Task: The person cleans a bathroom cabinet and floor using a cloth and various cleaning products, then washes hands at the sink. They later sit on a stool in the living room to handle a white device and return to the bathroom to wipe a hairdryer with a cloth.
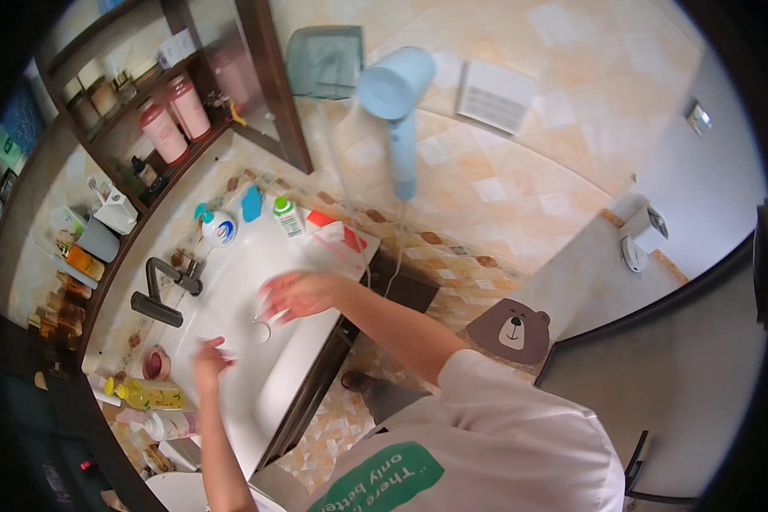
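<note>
The right grip [297,294] hangs spread over the white sink [269,375], its blurred fingers near the round drain [263,331]. The left grip [209,363], also blurred, is loosely spread above the same sink, thumb apart from fingers. The dark tap [166,294] stands beyond the left grip, the green-capped bottle [288,219] beyond the right; the yellow bottle [154,394] is left of the left grip.

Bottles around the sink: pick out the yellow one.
It is the yellow bottle, below and left of the left hand in the picture; the teal-pump bottle, green-capped bottle and pink-and-white bottle are not yellow.
</note>
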Motion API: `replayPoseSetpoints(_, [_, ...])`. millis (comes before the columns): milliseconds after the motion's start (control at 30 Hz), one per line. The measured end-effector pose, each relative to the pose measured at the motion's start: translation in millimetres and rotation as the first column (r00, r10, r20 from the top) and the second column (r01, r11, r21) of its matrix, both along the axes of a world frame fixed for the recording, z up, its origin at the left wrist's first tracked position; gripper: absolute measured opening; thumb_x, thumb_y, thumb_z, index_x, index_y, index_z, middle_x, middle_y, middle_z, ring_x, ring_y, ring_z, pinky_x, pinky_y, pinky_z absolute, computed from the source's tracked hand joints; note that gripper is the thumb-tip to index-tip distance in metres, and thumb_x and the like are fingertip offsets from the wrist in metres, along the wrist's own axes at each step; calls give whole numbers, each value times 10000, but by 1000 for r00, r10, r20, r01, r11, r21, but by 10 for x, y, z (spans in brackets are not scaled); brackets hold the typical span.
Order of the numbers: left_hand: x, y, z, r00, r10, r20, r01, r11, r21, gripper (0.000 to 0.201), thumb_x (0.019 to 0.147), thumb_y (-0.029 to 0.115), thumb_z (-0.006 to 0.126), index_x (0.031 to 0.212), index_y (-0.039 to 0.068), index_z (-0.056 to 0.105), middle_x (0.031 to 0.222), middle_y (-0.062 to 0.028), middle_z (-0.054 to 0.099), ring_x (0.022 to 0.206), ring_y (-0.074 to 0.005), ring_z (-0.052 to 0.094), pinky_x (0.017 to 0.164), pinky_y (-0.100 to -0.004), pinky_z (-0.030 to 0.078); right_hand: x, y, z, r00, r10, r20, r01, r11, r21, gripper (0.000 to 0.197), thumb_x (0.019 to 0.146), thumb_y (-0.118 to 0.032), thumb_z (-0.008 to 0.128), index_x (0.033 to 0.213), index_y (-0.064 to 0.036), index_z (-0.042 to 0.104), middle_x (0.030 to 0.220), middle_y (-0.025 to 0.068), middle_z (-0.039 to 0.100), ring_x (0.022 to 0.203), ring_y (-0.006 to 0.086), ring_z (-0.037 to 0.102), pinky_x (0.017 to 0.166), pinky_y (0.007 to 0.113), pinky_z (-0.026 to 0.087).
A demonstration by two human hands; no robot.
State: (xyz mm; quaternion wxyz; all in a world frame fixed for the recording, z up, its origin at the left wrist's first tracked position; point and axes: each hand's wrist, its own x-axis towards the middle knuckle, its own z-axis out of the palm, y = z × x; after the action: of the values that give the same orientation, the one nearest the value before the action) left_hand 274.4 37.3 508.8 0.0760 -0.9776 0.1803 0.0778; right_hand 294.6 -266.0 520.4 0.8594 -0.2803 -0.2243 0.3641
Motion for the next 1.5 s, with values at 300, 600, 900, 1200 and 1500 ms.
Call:
replayPoseSetpoints(300, [-1218,-1079,-143,993,-107,39,104,707,-699,396,814,127,650,1197,36,604,1047,-107,677,1041,-318,594,1029,-554,349,-2909,-877,-1499,852,-119,510,503,-85,-860,296,891,-265,575,1091,-62,655,983,156,680,939,299,642,828,383,498])
replayPoseSetpoints(600, [-1016,-2576,825,881,-408,-239,-217,99,-971,399,940,147,605,1252,-90,529,1096,-128,667,1014,-149,621,911,-272,467,-6116,-1624,-2861,903,-179,390,220,-588,-779,264,866,-255,517,870,-77,711,924,141,685,907,326,643,770,441,516])
replayPoseSetpoints(900, [-767,-4014,1657,907,-391,-157,-273,-262,-925,436,964,188,565,1335,-17,463,1106,-97,659,940,-149,629,811,-268,494,-7212,-2099,-2647,957,-286,56,-77,-436,-897,197,826,-169,616,979,-60,674,961,129,677,873,288,659,726,399,536])
replayPoseSetpoints(1200, [-1696,-3578,1746,521,-790,-323,-120,307,-944,259,918,207,635,963,-45,671,1013,-104,672,961,-169,607,845,-292,475,-6845,-3786,-337,467,-838,282,552,27,-833,253,883,-141,638,1126,-87,594,977,86,614,843,253,614,695,367,510])
replayPoseSetpoints(1500, [-2209,-2161,-601,-118,-770,-626,-984,177,-32,348,898,350,612,1154,116,648,1183,-143,606,1114,-287,562,916,-456,444,-7223,-4178,-1632,191,-963,-189,448,257,-856,435,911,-229,577,1281,-13,502,1150,178,603,989,333,618,882,458,494])
